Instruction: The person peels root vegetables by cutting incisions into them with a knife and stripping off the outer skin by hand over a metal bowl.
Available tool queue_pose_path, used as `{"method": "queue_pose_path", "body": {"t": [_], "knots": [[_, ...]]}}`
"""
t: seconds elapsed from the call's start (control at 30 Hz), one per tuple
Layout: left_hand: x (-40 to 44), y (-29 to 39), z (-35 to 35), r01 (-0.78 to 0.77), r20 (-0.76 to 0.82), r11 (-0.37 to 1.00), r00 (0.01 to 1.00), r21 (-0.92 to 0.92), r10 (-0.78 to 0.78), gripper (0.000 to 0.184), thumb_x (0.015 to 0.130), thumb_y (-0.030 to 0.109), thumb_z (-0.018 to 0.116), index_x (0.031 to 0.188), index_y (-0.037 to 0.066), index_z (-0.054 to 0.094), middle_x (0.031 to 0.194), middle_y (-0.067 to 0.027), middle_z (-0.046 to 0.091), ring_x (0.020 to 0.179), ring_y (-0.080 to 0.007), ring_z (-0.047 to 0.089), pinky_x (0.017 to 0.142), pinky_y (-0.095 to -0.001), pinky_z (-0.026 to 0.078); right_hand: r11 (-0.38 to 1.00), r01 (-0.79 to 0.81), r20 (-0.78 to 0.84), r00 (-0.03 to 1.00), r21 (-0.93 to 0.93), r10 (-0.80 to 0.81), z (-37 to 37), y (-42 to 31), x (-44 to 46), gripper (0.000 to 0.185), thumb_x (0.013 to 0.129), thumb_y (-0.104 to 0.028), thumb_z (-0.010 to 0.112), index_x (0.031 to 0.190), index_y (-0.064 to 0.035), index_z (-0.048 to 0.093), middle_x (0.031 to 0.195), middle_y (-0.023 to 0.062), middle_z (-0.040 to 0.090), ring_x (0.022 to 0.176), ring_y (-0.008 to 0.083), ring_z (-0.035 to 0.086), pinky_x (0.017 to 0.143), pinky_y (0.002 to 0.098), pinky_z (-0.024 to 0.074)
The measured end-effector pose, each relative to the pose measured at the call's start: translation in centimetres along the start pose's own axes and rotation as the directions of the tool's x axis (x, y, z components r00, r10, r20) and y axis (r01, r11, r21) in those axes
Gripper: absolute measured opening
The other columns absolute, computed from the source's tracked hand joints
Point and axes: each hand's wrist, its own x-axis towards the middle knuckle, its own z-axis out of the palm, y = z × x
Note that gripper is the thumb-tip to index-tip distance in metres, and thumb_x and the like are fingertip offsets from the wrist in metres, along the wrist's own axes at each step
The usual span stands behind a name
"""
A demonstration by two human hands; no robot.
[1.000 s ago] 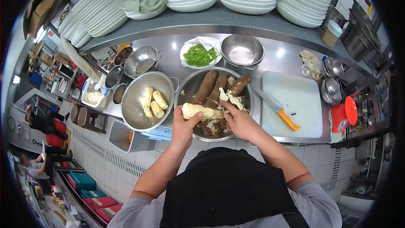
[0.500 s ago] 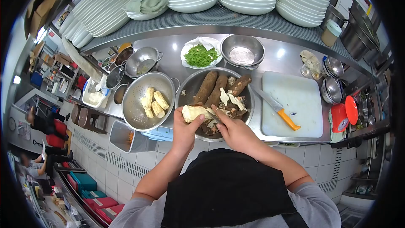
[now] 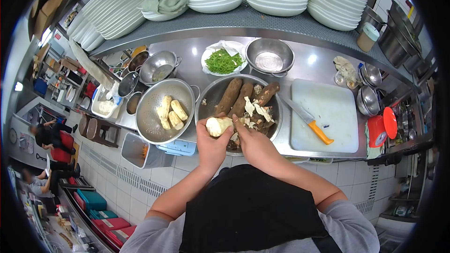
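My left hand [image 3: 213,147] is wrapped round a peeled, pale cream cassava root [image 3: 216,126], its blunt end tipped up toward me. Close against the root's right side, my right hand [image 3: 255,146] is closed; a narrow metal blade showed there earlier, but the fingers now mostly hide it. Both hands are over the near part of a large steel bowl [image 3: 202,97]. Inside it lie unpeeled brown cassava roots [image 3: 229,96], with pale and dark peelings [image 3: 262,113] heaped beside them. Peeled cassava pieces [image 3: 177,112] rest in a steel colander [image 3: 149,112] at the left.
To the right, an orange-handled knife [image 3: 309,122] lies on a white cutting board [image 3: 344,112]. Behind the bowl stand a plate of green vegetables [image 3: 224,61] and a steel pot [image 3: 269,72]. A shelf [image 3: 206,30] with plate stacks spans the back. Two people are at far left.
The root in my left hand has turned so its end faces up toward me. My right hand has shifted slightly toward me, and the blade is now mostly hidden.
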Motion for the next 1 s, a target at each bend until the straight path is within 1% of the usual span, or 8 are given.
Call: {"method": "queue_pose_path", "body": {"t": [0.1,0.2,0.3,0.4,0.53,0.6,0.63,1.0], "knots": [[0.8,0.4,-0.8,-0.011,0.084,0.997,0.996,0.081,0.004,0.046,0.087,0.001,0.074,0.118,-0.002,0.04,0.126,-0.0177,0.062,0.11,-0.0186,0.063,0.094,-0.0319,0.054,1.0,-0.009,0.078,0.997,0.02,0.007,-1.3,0.7,1.2,0.058,0.098,-0.008,0.049,0.155,-0.0125,0.037,0.087,0.0263,0.066,0.079,0.0449,0.065,0.071,0.0501,0.0512],[1.8,-0.3,-2.7,0.08,0.216,0.997,0.973,0.02,-0.083,0.046,0.086,0.001,0.075,0.117,-0.002,0.041,0.125,-0.0174,0.064,0.111,-0.0188,0.064,0.095,-0.0324,0.054,0.999,-0.008,0.268,0.963,0.049,-0.005,-3.5,3.0,3.0,0.05,0.103,-0.012,0.048,0.153,-0.0138,0.043,0.081,0.019,0.066,0.071,0.0348,0.066,0.066,0.0439,0.0515],[2.4,0.4,-3.3,0.192,0.302,0.978,0.94,-0.08,-0.159,0.046,0.086,-0.003,0.071,0.12,-0.001,0.04,0.127,-0.0201,0.063,0.114,-0.0233,0.063,0.101,-0.0364,0.051,0.921,-0.208,0.555,0.832,0.328,-0.009,-5.7,3.9,4.2,0.046,0.108,-0.021,0.042,0.154,-0.0166,0.043,0.065,0.0027,0.053,0.055,0.0125,0.053,0.057,0.0341,0.0479],[2.7,-0.2,-3.5,0.286,0.318,0.928,0.926,-0.24,-0.203,0.047,0.087,-0.003,0.07,0.122,0.0,0.04,0.127,-0.0203,0.062,0.115,-0.0249,0.063,0.101,-0.038,0.051,0.704,-0.503,0.675,0.737,0.502,0.046,-6.6,3.2,4.0,0.048,0.109,-0.022,0.04,0.156,-0.0164,0.038,0.066,0.0027,0.052,0.056,0.0113,0.052,0.058,0.0312,0.0487],[2.2,-0.7,-3.3,0.313,0.274,0.898,0.934,-0.31,-0.231,0.047,0.088,-0.002,0.069,0.123,0.002,0.039,0.128,-0.0202,0.061,0.116,-0.0258,0.063,0.102,-0.0398,0.052,0.789,-0.437,0.593,0.797,0.433,0.116,-4.3,3.3,2.8,0.049,0.109,-0.027,0.04,0.157,-0.016,0.036,0.073,0.0108,0.062,0.065,0.0209,0.063,0.067,0.036,0.0532],[2.3,-0.4,-3.3,0.325,0.254,0.891,0.934,-0.318,-0.251,0.045,0.088,-0.002,0.069,0.123,0.002,0.04,0.129,-0.0202,0.061,0.116,-0.0259,0.063,0.102,-0.0397,0.052,0.984,0.022,0.196,0.979,0.178,-0.058,-3.0,2.9,1.5,0.051,0.108,-0.03,0.041,0.156,-0.0161,0.035,0.088,0.0227,0.07,0.079,0.0377,0.069,0.077,0.0461,0.0537],[2.3,-0.3,-3.2,0.34,0.242,0.883,0.932,-0.324,-0.271,0.044,0.089,-0.001,0.068,0.123,0.002,0.04,0.13,-0.0202,0.06,0.116,-0.0259,0.063,0.101,-0.0396,0.053,0.995,-0.075,0.197,0.979,0.068,0.06,-3.3,2.0,0.9,0.053,0.107,-0.032,0.04,0.157,-0.0165,0.033,0.101,0.029,0.069,0.094,0.0476,0.065,0.087,0.0524,0.0502],[2.3,0.0,-2.2,0.262,0.203,0.913,0.957,-0.313,-0.205,0.046,0.087,-0.004,0.072,0.119,-0.001,0.039,0.126,-0.0203,0.063,0.115,-0.0227,0.063,0.101,-0.0356,0.051,0.983,0.057,0.092,0.993,0.172,-0.073,-2.2,2.7,0.0,0.052,0.105,-0.022,0.045,0.156,-0.0162,0.035,0.096,0.0285,0.068,0.088,0.0453,0.066,0.082,0.0514,0.051]]}}
